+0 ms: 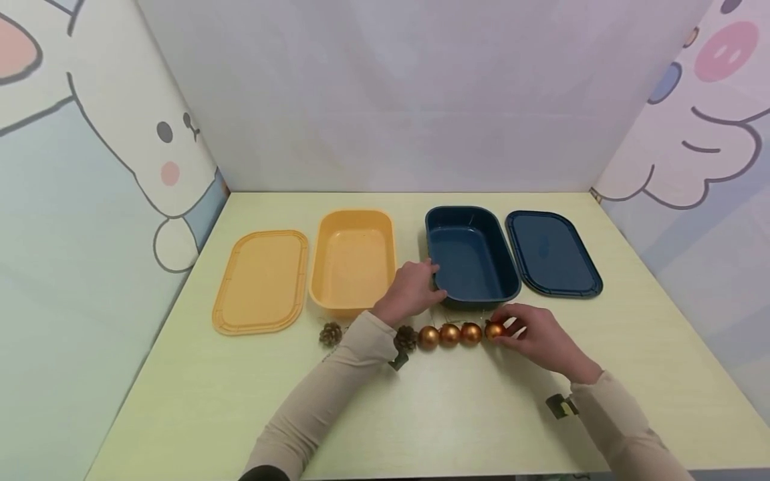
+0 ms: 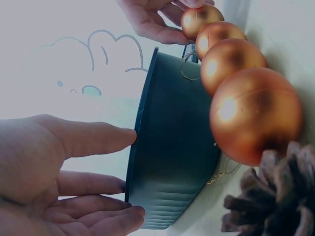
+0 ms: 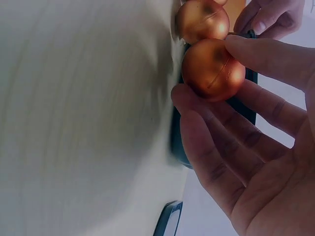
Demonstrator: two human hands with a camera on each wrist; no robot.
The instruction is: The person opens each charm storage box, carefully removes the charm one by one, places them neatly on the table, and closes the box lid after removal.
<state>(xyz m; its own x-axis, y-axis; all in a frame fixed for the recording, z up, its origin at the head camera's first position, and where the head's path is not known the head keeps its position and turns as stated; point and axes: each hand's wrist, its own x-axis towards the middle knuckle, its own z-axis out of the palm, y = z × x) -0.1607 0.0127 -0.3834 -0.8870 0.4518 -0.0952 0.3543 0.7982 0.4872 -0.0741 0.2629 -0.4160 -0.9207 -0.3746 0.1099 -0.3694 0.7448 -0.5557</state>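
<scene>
My left hand [image 1: 415, 287] touches the near left corner of a dark blue container [image 1: 472, 257], thumb and fingers spread against its rim. In the left wrist view, the thumb [image 2: 115, 137] lies straight toward that rim. A copper-coloured bauble [image 1: 496, 330] is pinched between the thumb and fingers of my right hand [image 1: 538, 337], at the right end of a row of baubles. The right wrist view shows this bauble [image 3: 214, 70] close against its neighbour [image 3: 202, 20]. Several copper baubles [image 1: 450, 335] with thin gold loops line the container's near side. A pinecone [image 1: 406, 339] adjoins the row's left end.
A yellow container [image 1: 355, 257] stands left of the blue one, with a yellow lid [image 1: 261, 280] farther left. The blue lid [image 1: 553, 254] lies at the right. Another pinecone [image 1: 330, 334] sits beyond my left sleeve [image 1: 337, 381]. A pale wall [image 1: 409, 100] rises behind the table.
</scene>
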